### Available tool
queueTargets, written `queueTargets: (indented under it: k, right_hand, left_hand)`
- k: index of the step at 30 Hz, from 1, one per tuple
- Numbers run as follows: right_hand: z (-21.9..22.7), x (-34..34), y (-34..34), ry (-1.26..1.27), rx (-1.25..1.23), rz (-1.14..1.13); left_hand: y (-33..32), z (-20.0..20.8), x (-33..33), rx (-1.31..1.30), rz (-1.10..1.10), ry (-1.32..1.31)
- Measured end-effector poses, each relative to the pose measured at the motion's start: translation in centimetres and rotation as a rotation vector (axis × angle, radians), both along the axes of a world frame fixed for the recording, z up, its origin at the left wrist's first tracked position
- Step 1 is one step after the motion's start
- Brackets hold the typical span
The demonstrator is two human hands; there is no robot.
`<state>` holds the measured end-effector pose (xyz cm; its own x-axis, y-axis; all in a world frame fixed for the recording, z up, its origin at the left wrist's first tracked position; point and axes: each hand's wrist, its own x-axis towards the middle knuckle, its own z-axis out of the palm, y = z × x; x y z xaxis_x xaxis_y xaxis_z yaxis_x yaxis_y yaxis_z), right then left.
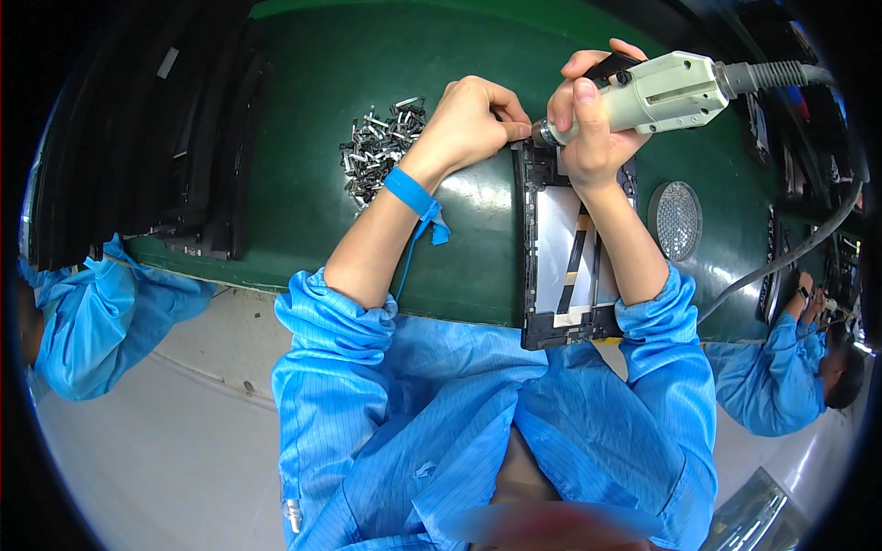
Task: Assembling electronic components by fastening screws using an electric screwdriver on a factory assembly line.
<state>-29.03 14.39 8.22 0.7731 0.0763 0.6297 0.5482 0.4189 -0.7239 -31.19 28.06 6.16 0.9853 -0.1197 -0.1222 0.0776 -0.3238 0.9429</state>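
My right hand (595,129) is wrapped round a pale electric screwdriver (675,92), held nearly level with its tip pointing left. The tip reaches the far left corner of an opened tablet-like device (562,248), which has a black frame, silver plates and a dark ribbon cable. At that same corner, my left hand (473,124) pinches with thumb and forefinger; whatever is between the fingertips is too small to make out. A blue wrist strap (413,195) circles my left wrist. Left of that hand lies a heap of small metal and black parts (375,156).
A round dish of tiny silver pieces (677,220) stands right of the device on the green table (459,285). The screwdriver's grey cable (808,234) curves down the right side. Dark panels (147,138) are stacked at the left. People in blue work on both sides.
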Motion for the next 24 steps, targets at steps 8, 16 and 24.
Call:
queueTargets:
  k: [8,16,24]
  right_hand:
    - [0.2,-0.3,0.2,-0.011,-0.031,0.041]
    - [0.3,-0.5,0.3,-0.007,-0.122,-0.029]
    - [-0.1,-0.6,1.1,-0.089,-0.199,-0.101]
  left_hand:
    - [0.2,-0.3,0.0,-0.047,-0.008,0.023]
    - [0.1,-0.5,0.1,-0.034,-0.012,-0.015]
    - [0.1,0.3,-0.2,-0.037,0.017,0.023]
